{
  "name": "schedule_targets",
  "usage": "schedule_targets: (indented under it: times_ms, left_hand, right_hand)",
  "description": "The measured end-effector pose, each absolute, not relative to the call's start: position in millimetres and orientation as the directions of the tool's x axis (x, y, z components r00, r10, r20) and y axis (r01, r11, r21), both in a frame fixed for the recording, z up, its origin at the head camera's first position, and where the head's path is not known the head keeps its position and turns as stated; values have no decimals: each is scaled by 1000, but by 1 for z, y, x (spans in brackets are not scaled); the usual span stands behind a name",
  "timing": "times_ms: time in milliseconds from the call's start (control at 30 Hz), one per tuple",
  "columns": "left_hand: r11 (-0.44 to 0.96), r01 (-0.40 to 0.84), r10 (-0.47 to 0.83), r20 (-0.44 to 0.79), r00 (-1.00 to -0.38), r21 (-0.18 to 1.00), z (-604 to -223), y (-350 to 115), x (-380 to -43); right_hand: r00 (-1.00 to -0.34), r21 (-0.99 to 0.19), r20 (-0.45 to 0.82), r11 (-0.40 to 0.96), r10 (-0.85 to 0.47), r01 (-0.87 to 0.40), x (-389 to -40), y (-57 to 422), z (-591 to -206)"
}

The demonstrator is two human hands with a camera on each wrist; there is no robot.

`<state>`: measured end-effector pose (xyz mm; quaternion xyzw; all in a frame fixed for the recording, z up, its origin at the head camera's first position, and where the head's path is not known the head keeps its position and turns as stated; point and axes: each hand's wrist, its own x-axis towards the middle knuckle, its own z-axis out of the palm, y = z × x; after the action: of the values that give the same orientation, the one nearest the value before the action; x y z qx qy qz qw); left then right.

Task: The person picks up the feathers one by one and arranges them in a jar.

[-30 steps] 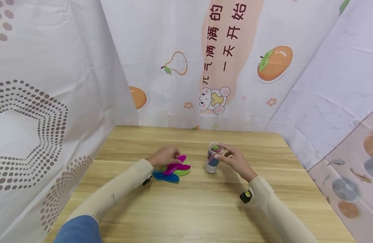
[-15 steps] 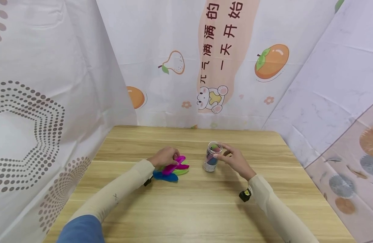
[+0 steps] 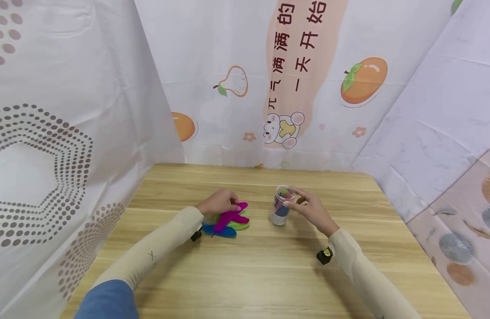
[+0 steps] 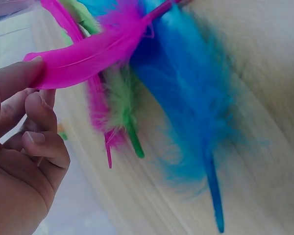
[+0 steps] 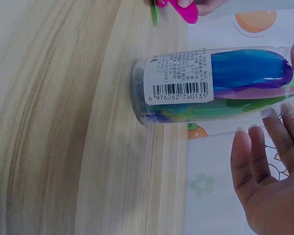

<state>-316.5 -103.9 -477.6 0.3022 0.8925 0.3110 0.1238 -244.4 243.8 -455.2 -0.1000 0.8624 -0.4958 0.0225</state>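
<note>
My left hand (image 3: 219,202) pinches the tip of a magenta feather (image 4: 90,59) between thumb and finger. Its quill end slants down over the other feathers. Below it on the table lie a second magenta feather (image 4: 99,105), a green feather (image 4: 121,95) and a blue feather (image 4: 186,93). Thumb and fingers of my right hand (image 3: 313,212) hold a clear jar (image 3: 279,216) near its open mouth. It stands upright, with blue, purple and green feathers (image 5: 250,68) inside and a white barcode label (image 5: 179,76) low on its side.
Both the feathers and the jar are on a wood-grain table (image 3: 237,274). Patterned curtains (image 3: 213,40) hang behind it and along both sides. Black wrist cameras sit under the forearms, the right one (image 3: 324,256) just above the table.
The pinched magenta feather has risen slightly off the pile, and its quill tip now shows in front of the blue feather. My right hand and the jar stay in place.
</note>
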Motion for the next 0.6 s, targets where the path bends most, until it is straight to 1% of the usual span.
schedule_targets:
  times_ms: [300, 467, 600]
  left_hand:
    - [583, 427, 609, -25, -793, 691, -467, -110, -318]
    - [572, 465, 626, 6, -779, 676, -461, -108, -320]
    - [584, 462, 622, -1, -783, 668, -454, -104, -320]
  right_hand:
    - [-979, -861, 67, 485, -191, -153, -245, 245, -457]
    - [-980, -859, 74, 487, -187, -158, -244, 244, -457]
    - [-978, -858, 78, 487, -193, -165, -245, 245, -457]
